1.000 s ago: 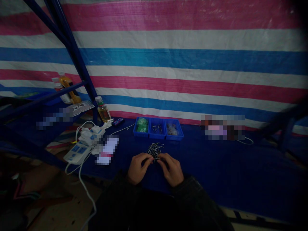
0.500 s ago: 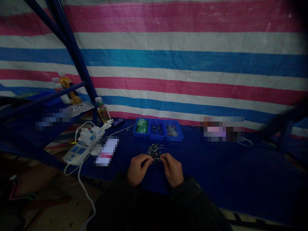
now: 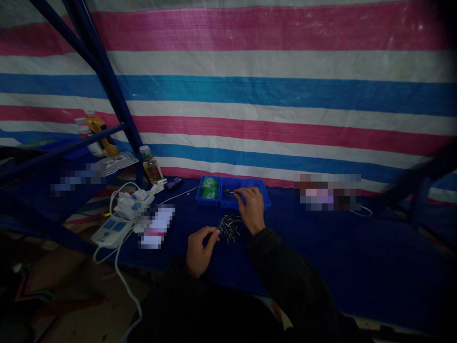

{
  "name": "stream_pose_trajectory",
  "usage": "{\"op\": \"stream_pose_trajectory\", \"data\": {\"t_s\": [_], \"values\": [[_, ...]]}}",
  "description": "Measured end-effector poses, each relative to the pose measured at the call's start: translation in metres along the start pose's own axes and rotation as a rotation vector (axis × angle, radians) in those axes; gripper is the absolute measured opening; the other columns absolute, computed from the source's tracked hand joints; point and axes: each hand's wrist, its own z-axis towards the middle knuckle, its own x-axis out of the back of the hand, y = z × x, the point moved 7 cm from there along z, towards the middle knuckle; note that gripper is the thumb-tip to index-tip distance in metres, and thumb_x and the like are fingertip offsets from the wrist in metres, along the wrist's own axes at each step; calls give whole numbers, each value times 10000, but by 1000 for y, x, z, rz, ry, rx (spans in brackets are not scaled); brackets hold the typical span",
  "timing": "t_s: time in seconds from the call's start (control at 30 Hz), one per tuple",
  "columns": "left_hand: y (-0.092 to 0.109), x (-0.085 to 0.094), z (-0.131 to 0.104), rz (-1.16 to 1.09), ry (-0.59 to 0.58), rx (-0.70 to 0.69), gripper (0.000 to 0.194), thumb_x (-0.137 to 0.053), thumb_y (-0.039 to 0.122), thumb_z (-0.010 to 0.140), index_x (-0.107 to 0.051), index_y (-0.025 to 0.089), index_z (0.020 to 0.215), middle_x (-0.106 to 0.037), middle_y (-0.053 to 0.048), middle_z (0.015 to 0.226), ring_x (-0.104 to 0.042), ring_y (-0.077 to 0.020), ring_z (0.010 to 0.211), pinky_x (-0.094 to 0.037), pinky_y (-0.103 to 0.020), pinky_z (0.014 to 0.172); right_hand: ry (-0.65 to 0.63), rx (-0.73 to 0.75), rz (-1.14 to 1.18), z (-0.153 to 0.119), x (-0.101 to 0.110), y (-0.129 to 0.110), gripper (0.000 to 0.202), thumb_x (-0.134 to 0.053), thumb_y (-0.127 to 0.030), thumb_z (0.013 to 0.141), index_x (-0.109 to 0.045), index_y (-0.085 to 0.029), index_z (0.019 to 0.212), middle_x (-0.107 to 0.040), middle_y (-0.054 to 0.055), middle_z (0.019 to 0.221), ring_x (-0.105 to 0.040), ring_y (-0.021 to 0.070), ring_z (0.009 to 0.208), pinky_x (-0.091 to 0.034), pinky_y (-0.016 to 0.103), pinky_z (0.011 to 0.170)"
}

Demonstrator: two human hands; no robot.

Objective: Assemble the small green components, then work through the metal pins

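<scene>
Nearest are the person's dark sleeves (image 3: 289, 267), lying over the edge of a blue table (image 3: 342, 257); the left hand (image 3: 200, 250) rests at the near left edge of a loose pile of small black-and-silver pins (image 3: 229, 229), thumb and forefinger brought together; left of it lie a pixelated pale object (image 3: 157, 227) and, beyond that, a white power strip (image 3: 111, 232) with plugs in it and a white cord (image 3: 123, 276) hanging down; past the pile, the right hand (image 3: 253, 209) reaches over a row of three blue boxes, its fingertips pinched at the middle box (image 3: 228, 204); in this dim light I cannot tell whether either hand grips a pin; the middle box holds a few similar pins, the left box (image 3: 207, 202) something green, and the right box (image 3: 266, 195) is partly covered by the hand; farther back stand a bottle (image 3: 153, 169) with amber liquid, beside a blue metal frame (image 3: 121, 109), and behind everything a striped sheet (image 3: 257, 90).
</scene>
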Motion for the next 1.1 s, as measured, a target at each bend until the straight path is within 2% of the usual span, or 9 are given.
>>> {"op": "stream_pose_trajectory", "data": {"t_s": [0.1,0.2,0.3,0.4,0.5,0.67,0.77,0.97,1.1], "values": [[2,1,0,-3,0,2,227,-586,286,971,-707,179,811,-723,-11,748,-681,-155,710,-493,-242,719,-14,-14,-68,-10,-1,8,185,-541,-208,987,-724,-219,1012,-743,66,1041,-568,268,1013,-387,404,874],[5,1,0,-6,-3,-5,234,-582,290,974,-712,179,813,-728,-17,760,-682,-160,725,-494,-246,733,-22,-34,-59,-39,6,19,184,-535,-225,991,-718,-213,1010,-736,68,1018,-586,260,990,-389,399,872],[6,1,0,-4,-6,-10,231,-580,283,975,-720,181,823,-733,-20,767,-682,-162,731,-496,-250,741,-99,-36,0,-66,8,31,176,-531,-228,988,-706,-212,986,-729,61,965,-613,243,917,-420,385,850],[5,-1,0,2,-15,-11,231,-583,278,973,-720,181,814,-730,-17,758,-679,-158,719,-497,-251,736,-194,-16,19,-79,0,37,159,-541,-205,969,-699,-208,983,-720,68,944,-619,245,887,-446,385,827],[5,-1,1,8,-20,-14,239,-579,291,975,-721,181,816,-728,-20,750,-680,-162,718,-500,-251,725,-223,-2,-25,-80,-7,39,155,-558,-175,950,-696,-209,1012,-705,78,951,-613,248,898,-454,375,796],[6,-1,1,5,-29,-13,252,-581,317,975,-720,180,816,-731,-24,756,-682,-164,718,-505,-251,725,-257,15,-121,-80,-16,36,155,-566,-177,957,-671,-226,854,-668,63,881,-590,234,868,-413,343,736],[6,-1,1,6,-27,-12,251,-582,313,976,-718,179,813,-728,-17,754,-682,-159,717,-497,-247,730,-270,-7,-153,-83,-18,35,157,-564,-145,947,-647,-221,838,-656,58,873,-584,233,876,-391,343,743],[5,-2,1,-8,-25,-11,238,-580,313,975,-726,180,842,-737,-22,760,-691,-165,724,-516,-254,742,-173,-86,-90,-80,-2,38,149,-516,-120,946,-600,-210,862,-650,56,853,-584,235,857,-395,352,762],[1,-3,0,-48,-39,15,193,-588,295,969,-720,190,1061,-756,-29,828,-709,-171,762,-539,-266,766,-145,-76,75,-84,9,25,119,-499,-172,972,-584,-214,901,-646,57,879,-594,234,851,-444,371,805]]}}
